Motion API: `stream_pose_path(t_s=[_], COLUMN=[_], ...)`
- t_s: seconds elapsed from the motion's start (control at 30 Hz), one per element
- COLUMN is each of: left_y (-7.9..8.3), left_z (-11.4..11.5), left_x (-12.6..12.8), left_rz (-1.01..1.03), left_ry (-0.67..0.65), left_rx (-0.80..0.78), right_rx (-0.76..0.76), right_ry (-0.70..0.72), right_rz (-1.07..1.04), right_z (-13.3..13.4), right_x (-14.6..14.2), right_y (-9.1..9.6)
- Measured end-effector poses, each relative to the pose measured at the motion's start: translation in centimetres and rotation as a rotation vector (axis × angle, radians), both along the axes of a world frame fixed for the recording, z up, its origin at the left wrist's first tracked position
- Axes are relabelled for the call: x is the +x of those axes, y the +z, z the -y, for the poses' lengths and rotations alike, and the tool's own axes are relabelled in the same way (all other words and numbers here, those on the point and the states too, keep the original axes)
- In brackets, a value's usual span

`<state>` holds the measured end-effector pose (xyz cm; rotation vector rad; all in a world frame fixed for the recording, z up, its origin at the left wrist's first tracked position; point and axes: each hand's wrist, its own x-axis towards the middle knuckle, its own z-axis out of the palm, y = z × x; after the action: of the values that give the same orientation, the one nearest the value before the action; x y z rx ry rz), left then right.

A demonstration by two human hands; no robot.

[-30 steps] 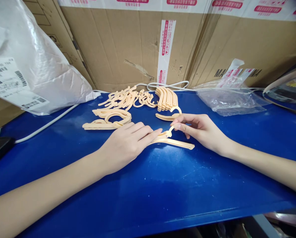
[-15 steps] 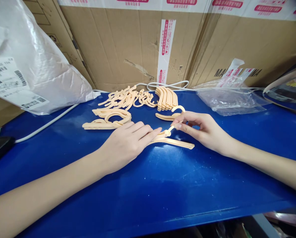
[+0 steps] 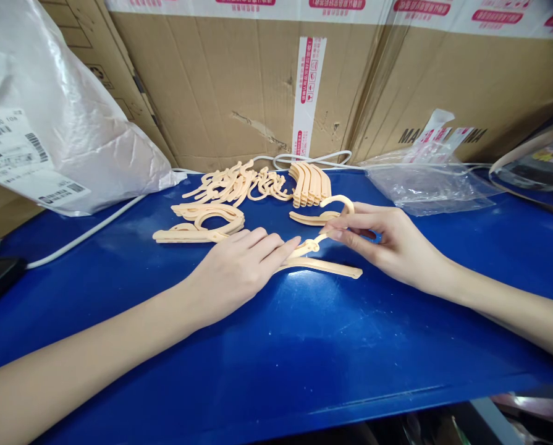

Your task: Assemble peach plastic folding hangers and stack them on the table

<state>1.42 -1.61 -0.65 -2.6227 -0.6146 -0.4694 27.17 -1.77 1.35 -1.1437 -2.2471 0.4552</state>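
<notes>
My left hand (image 3: 241, 272) lies over pale beige clothes-hanger arms (image 3: 329, 266), its fingers pressing them down on the blue table (image 3: 276, 364). One long arm sticks out to the right below the fingertips. Between thumb and fingers, my right hand (image 3: 378, 241) pinches a curved hanger hook (image 3: 338, 199). The hook's lower end meets the round joint (image 3: 310, 246) of the upper arm piece; whether it is seated there I cannot tell. Just behind my right fingers lies a loose arm piece (image 3: 311, 219). Left of my left hand rests a stack of folded hangers (image 3: 188, 235).
Farther back are a heap of loose hanger hooks (image 3: 230, 182) and a row of nested arm pieces (image 3: 311, 183). Cardboard boxes (image 3: 220, 80) wall off the back. A white parcel bag (image 3: 86, 136) stands left, clear plastic bags (image 3: 424, 185) right, with a white cable (image 3: 91, 232) across the table.
My right hand has shifted slightly to the right, and the hook with it, now turned a little more into view. My left hand stays on the hanger arms.
</notes>
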Motion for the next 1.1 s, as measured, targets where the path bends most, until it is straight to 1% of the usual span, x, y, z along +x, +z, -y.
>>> stream_pose_path(t_s=[0.1, 0.2, 0.33, 0.47, 0.67, 0.83, 1.1], left_y=[-0.08, -0.12, -0.09, -0.14, -0.21, -0.19, -0.09], left_z=[0.02, 0.1, 0.22, 0.28, 0.29, 0.29, 0.39], left_x=[-0.03, -0.06, -0.04, -0.04, -0.22, -0.24, -0.14], left_rz=[0.003, 0.007, 0.012, 0.017, 0.011, 0.014, 0.004], left_ry=[0.003, 0.005, 0.011, -0.001, 0.007, 0.009, 0.006], left_rx=[-0.002, -0.008, -0.014, -0.008, -0.015, -0.051, -0.018], right_rx=[-0.044, -0.121, -0.247, -0.302, -0.345, -0.325, -0.316], right_ry=[0.018, 0.016, -0.01, -0.003, 0.03, 0.043, 0.05], right_rz=[-0.066, -0.138, -0.205, -0.258, -0.301, -0.297, -0.251], right_z=[-0.32, -0.62, -0.75, -0.74, -0.64, -0.6, -0.62], right_x=[0.11, 0.15, 0.05, -0.03, -0.16, -0.1, 0.09], right_y=[-0.33, -0.59, -0.55, -0.45, -0.32, -0.36, -0.29])
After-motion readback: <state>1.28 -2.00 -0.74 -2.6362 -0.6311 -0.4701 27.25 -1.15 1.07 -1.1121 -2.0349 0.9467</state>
